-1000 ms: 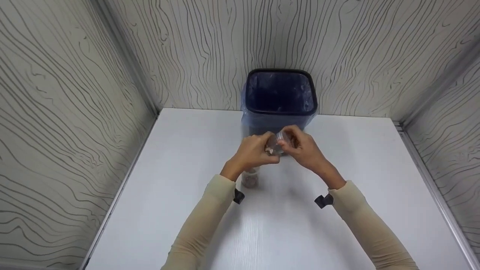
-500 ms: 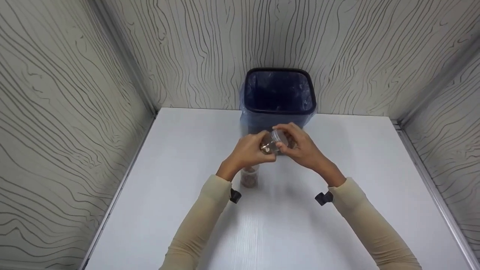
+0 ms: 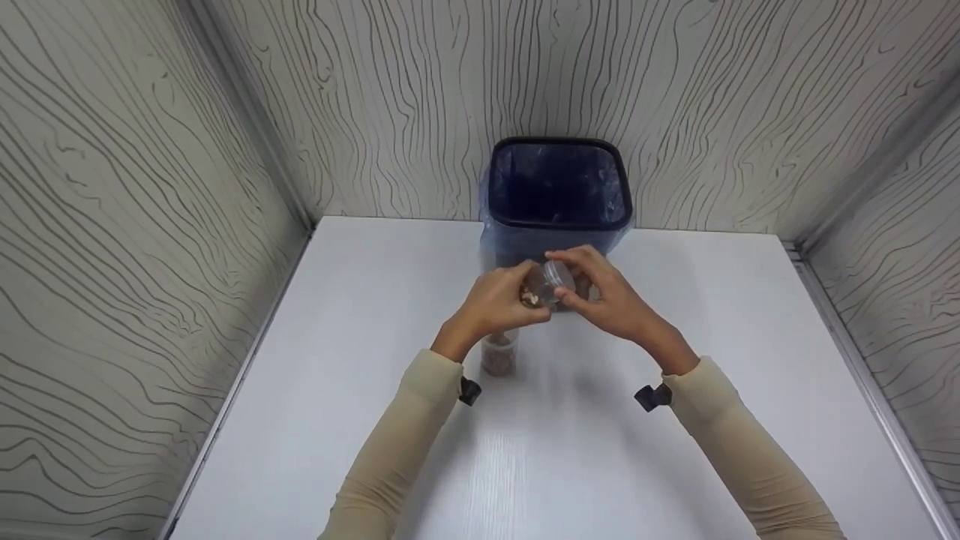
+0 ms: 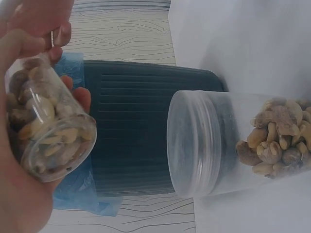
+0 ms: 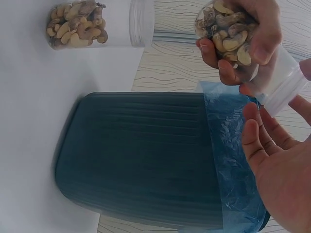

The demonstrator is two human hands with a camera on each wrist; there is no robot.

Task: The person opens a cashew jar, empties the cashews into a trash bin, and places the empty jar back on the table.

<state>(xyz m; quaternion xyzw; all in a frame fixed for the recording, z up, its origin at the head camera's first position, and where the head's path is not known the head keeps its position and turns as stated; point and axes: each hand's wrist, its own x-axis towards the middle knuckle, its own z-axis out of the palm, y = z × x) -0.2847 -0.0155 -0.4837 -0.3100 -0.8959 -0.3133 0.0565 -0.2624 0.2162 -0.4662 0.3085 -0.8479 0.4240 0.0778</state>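
Note:
A clear plastic jar [image 5: 228,36] of cashew nuts is raised above the table, tilted, in front of the bin. My left hand [image 3: 491,301] grips its body, fingers and thumb wrapped around it, with nuts gathered at its bottom end. The clear lid [image 5: 287,92] faces my right hand [image 3: 615,304], whose thumb and fingertips hold it by the edge from opposite sides. On the table, below my left hand in the head view, stands a second jar [image 3: 499,358] partly full of cashews. Its own lid [image 4: 192,143] is on in the left wrist view.
A dark blue bin [image 3: 559,184] with a blue plastic liner [image 5: 238,160] stands at the back of the white table [image 3: 360,315], right behind my hands. Wood-patterned panels [image 3: 420,90] enclose the table at the back and both sides.
Both hands and the held jar have shifted slightly left. My right fingers have changed their place around the lid, showing more of it. The standing jar has stayed put.

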